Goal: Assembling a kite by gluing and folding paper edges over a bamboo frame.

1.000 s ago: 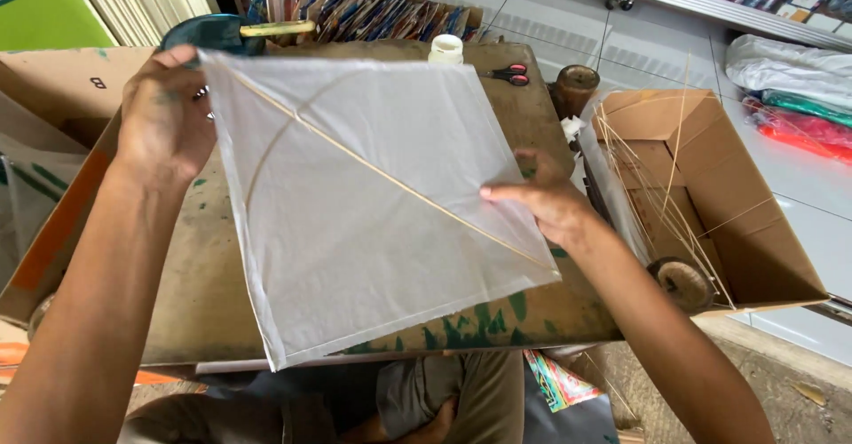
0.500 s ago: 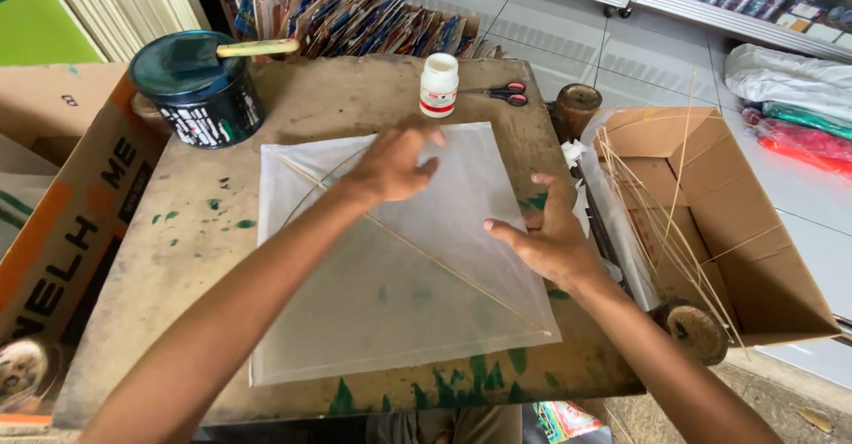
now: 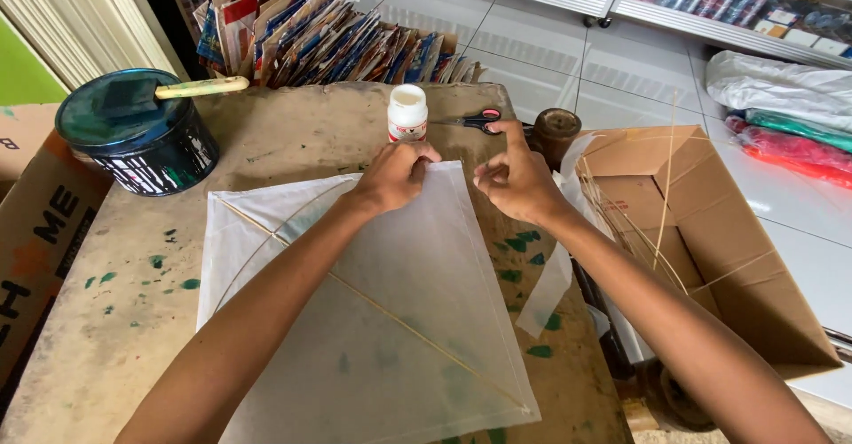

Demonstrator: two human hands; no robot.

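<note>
A white paper kite (image 3: 373, 320) with thin bamboo sticks lies flat on the stained wooden table (image 3: 115, 320). My left hand (image 3: 395, 176) rests on the kite's far corner, fingers pinched at its top edge. Just right of that corner is my right hand (image 3: 515, 178), fingers curled and pinched; I cannot tell whether it holds anything. A small white glue bottle (image 3: 407, 112) stands just beyond my left hand. Red-handled scissors (image 3: 475, 122) lie beside the bottle, close to my right fingertips.
A dark paint can (image 3: 133, 142) with a brush laid across it stands at the table's far left. An open cardboard box (image 3: 710, 240) with thin sticks sits to the right. A brown spool (image 3: 557, 130) is near the scissors. Stacked paper packets (image 3: 328, 35) lean behind the table.
The kite went from held up to lying flat on the table. Both hands have moved forward to its far corner, and the view has come closer.
</note>
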